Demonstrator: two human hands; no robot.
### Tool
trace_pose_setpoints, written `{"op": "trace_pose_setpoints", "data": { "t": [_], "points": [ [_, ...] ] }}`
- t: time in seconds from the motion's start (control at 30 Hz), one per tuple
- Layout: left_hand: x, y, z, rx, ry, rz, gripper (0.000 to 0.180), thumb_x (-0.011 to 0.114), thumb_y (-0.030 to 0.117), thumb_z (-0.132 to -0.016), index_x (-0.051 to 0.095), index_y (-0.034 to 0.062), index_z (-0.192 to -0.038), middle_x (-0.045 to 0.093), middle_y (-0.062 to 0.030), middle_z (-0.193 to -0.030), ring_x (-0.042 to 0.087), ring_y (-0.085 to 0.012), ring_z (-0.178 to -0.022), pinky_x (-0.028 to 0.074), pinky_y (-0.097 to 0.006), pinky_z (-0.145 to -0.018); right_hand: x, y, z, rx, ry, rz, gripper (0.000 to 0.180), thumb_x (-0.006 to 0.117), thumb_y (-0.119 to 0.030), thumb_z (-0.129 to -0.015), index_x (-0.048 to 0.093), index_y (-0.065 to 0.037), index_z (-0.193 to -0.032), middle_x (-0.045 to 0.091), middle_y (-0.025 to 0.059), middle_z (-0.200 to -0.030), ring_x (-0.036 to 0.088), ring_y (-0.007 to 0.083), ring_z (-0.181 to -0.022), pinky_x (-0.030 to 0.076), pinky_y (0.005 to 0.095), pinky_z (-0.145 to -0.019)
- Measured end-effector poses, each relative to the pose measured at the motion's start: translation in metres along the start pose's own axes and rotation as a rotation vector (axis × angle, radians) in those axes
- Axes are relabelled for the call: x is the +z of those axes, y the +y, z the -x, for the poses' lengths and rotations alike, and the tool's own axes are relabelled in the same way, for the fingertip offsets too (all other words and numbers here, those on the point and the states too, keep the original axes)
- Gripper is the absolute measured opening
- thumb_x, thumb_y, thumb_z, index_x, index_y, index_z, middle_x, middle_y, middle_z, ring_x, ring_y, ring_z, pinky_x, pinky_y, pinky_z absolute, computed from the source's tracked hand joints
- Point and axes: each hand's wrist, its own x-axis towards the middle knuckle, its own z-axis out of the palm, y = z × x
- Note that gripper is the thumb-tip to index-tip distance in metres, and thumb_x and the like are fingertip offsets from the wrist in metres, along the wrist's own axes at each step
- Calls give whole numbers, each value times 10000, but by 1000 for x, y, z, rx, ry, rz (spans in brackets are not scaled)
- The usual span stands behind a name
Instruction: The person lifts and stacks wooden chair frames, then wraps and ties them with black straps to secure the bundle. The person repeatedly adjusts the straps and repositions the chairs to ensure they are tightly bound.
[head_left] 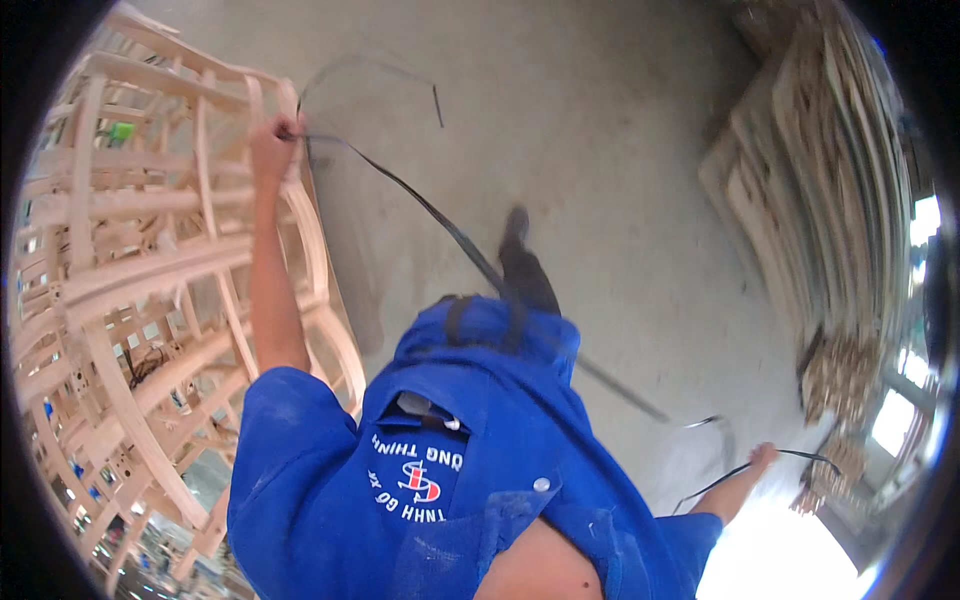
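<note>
A long black strap (425, 203) runs from my raised left hand (272, 150), across the front of my body, down toward the right. My left hand is closed round it beside the wooden frames (160, 270), and a loose end curls out beyond the fist over the floor. Far out to the lower right, my right hand (763, 458) is closed on another stretch of the strap, whose tail sticks out past the fingers. The strap bends and blurs between my body and that hand.
Stacked pale wooden frames with curved rails fill the left side, close to my left arm. Along the right stand tall stacks of wooden boards (810, 170), with bundled wood pieces (845, 380) nearer. Concrete floor (600, 130) lies between them, my dark shoe (516, 225) on it.
</note>
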Motion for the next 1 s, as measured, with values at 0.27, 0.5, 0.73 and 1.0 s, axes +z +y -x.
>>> {"op": "trace_pose_setpoints", "data": {
  "t": [0.27,0.5,0.73,1.0],
  "points": [
    [207,81,-270,170,-59,307,264,573,109,-787,620,43,-1039,629,-112,-1002,578,-235,-964,471,-394,-825,262,-743,154,-1168,-89,200,449,508,-390,-924,488,51,-1004,537,171,-729,550,281,-683,466,436,-645],
    [212,161,-449,379,-752,1111,461,729,104,-612,496,49,-1006,560,-86,-722,564,-198,-657,437,-358,-547,345,-1159,616,-1991,13,-165,462,409,-364,-978,448,92,-1045,589,283,-883,574,431,-835,440,412,-713],
    [162,15,-661,65,-282,1038,315,686,75,-647,513,32,-907,539,-101,-633,542,-227,-596,425,-373,-571,383,-1295,922,-2202,-441,215,277,383,-241,-989,408,12,-1100,556,263,-811,538,449,-754,408,461,-666],
    [146,-229,-859,182,-55,903,324,706,128,-674,522,11,-914,594,-125,-777,587,-266,-736,461,-389,-654,492,-1510,1206,-2566,-470,443,205,420,-181,-974,426,11,-1044,556,241,-801,504,408,-696,422,435,-670]
  ]
}}
